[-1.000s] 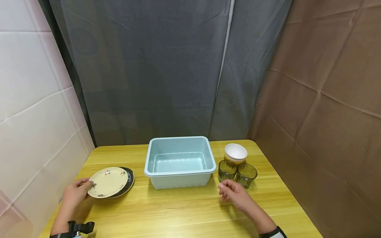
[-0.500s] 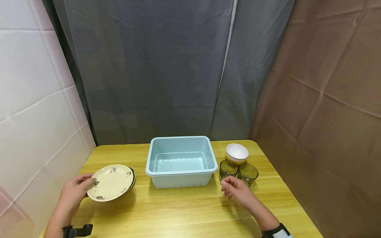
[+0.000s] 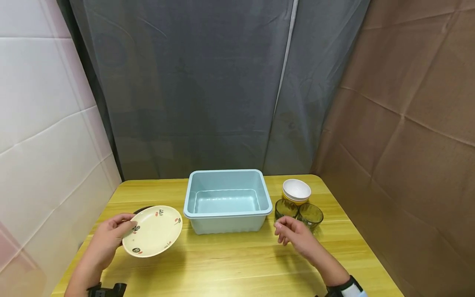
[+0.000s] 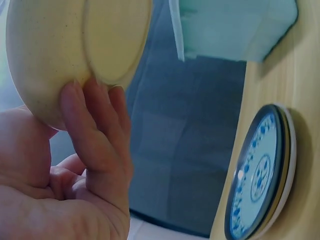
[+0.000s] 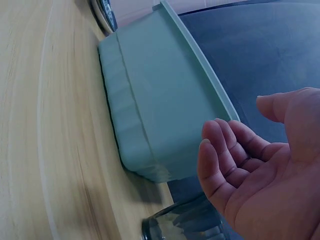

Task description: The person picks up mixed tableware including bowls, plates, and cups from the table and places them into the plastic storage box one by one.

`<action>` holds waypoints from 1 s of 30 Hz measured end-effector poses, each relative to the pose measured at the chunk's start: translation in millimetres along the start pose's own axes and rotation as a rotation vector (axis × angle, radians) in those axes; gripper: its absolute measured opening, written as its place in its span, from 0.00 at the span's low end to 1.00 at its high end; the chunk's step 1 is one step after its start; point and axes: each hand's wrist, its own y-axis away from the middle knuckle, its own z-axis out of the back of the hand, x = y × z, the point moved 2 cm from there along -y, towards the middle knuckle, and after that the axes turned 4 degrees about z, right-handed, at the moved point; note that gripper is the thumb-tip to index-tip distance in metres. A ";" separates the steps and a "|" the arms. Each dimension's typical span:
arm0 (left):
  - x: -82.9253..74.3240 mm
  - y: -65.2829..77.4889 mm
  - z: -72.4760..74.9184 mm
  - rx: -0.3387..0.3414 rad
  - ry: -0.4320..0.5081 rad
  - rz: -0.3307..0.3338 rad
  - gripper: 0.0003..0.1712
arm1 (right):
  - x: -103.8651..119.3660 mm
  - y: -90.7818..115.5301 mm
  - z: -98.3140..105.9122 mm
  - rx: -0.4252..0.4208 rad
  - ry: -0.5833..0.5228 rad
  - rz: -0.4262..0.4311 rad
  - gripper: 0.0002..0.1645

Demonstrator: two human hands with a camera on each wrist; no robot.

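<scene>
"While the left hand [image 3: 111, 236] pinches a cream plate [image 3: 153, 232] by its left edge, thumb on top and fingers underneath, the plate hangs tilted above the wooden table [image 3: 222, 264], just left of a pale blue bin [image 3: 228, 225]," says one onlooker.

"Small printed motifs dot its upper face," the other answers. "And the right hand [image 3: 295, 236]?"

"Holding nothing, its fingers loosely bent and its thumb apart from them. It is poised before two dark green glasses [image 3: 311, 214] standing side by side. From here, I cannot tell whether it touches the left one."

"Beyond the glasses, a white bowl [image 3: 297, 189], with yellow beneath it."

"Lower down, a stack of plates [image 4: 257, 175] lies flat on the table, the top one dark-rimmed and patterned in blue. From above, the cream plate hides most of it."

"The backdrop is a grey curtain [image 3: 193, 90], with brown cloth [image 3: 415, 156] hung along the right."
</scene>
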 end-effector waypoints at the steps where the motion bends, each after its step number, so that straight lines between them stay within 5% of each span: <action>1: -1.2 0.4 -3.4 0.005 -0.008 0.000 0.20 | 1.2 -0.1 -0.4 0.002 -0.001 0.003 0.17; 15: -15.3 1.8 -52.7 0.115 0.040 -0.009 0.19 | 15.3 -5.1 -10.6 0.087 0.006 0.112 0.14; 30: -22.3 -1.5 -106.6 0.183 0.025 -0.046 0.16 | 23.5 -14.6 -35.7 0.119 0.001 0.083 0.15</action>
